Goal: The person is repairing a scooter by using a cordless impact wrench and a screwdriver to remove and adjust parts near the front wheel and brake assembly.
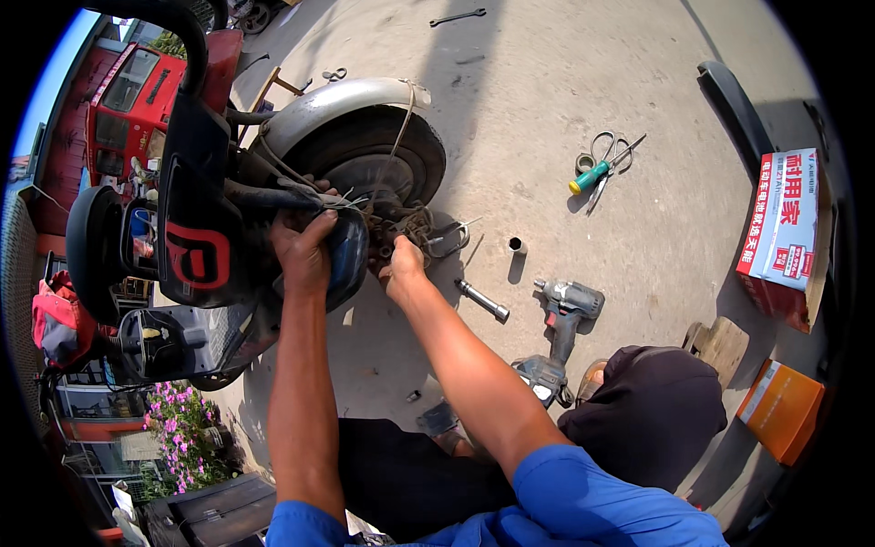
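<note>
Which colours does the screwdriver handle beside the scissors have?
The screwdriver handle is green with a yellow end, seen in the head view.

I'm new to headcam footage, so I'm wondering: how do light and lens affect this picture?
Head view, lighting: hard sun brightens the ground and throws distinct shadows beside the socket and power tool; head view, distortion: the scene curves inside a black surround; head view, detail: the tangled cords near the right hand are partly shaded, single strands hard to separate.

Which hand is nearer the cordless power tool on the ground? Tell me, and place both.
Right. The right hand is left of the cordless power tool, apart from it; the left hand is farther left.
</note>
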